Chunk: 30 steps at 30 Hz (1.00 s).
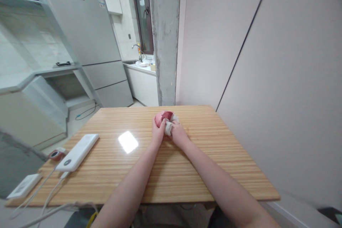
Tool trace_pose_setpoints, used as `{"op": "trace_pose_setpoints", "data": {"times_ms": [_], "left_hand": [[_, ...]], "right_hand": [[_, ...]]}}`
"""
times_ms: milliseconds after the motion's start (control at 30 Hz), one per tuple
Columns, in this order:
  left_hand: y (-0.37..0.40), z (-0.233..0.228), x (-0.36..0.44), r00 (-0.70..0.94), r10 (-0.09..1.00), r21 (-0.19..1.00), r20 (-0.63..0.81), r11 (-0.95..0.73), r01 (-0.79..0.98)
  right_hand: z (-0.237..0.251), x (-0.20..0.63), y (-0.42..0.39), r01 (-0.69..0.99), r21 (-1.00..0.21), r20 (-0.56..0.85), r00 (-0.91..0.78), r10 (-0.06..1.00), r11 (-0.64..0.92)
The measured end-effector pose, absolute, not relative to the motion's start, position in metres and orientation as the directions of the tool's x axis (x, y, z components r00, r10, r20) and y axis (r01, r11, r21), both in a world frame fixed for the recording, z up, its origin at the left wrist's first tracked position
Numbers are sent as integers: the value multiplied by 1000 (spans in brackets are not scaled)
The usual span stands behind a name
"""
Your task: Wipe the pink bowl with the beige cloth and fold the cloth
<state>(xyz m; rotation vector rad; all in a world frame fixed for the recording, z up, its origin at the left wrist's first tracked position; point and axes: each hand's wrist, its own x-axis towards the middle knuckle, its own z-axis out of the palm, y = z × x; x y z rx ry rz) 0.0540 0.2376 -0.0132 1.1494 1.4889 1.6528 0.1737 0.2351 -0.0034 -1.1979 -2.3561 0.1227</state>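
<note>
Both hands are bunched together at the table's (187, 171) far middle. Left hand (158, 130) is wrapped around a pink ball (163, 116), right hand (178, 133) pinching a white cloth (169, 127) against it. Looks mid-wipe; can't tell how much is done. Power bank (78, 151) sits near left.

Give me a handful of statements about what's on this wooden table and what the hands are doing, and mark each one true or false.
1. Both hands are on a small pink object at the far side of the table. True.
2. The right hand presses a white cloth against the pink object. True.
3. The left hand is holding the white power bank. False: the power bank lies apart, near the table's left edge.
4. The power bank has no cables. False: white cables run from its near end.
5. A fridge stands behind the table. True.
</note>
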Motion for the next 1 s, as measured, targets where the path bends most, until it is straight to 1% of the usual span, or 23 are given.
{"op": "trace_pose_setpoints", "data": {"times_ms": [33,100,200,233,300,367,433,533,633,733,800,867,1000], "left_hand": [[237,-10,51,-438,881,984,178,-146,106],[237,-2,40,-423,881,973,210,-146,179],[237,6,26,-316,909,942,274,-186,280],[237,6,24,-290,916,940,277,-196,280],[238,3,27,-274,928,956,254,-197,219],[240,-4,36,-288,929,971,231,-201,130],[241,-11,46,-323,917,972,234,-220,82],[240,-14,49,-363,895,965,260,-232,118],[239,-6,37,-336,898,954,283,-225,199],[237,3,24,-269,917,938,296,-225,264],[236,7,23,-232,930,937,285,-220,272],[236,6,29,-234,935,950,266,-212,231],[235,-3,47,-318,932,985,173,-165,52]], "right_hand": [[-2,174,236,719,-288,387,-517,763,633],[-1,174,236,690,-264,388,-564,729,674],[0,175,237,685,-213,383,-597,705,696],[0,175,237,694,-204,384,-592,709,690],[0,177,236,721,-213,396,-553,733,659],[0,177,234,751,-232,400,-506,765,618],[0,176,232,778,-228,389,-478,787,586],[2,173,230,763,-191,363,-529,767,617],[4,170,229,722,-191,357,-580,732,665],[6,170,230,727,-216,379,-553,742,652],[5,172,231,739,-242,400,-515,758,629],[4,174,231,737,-263,418,-494,763,622],[0,177,230,747,-296,437,-448,780,595]]}}
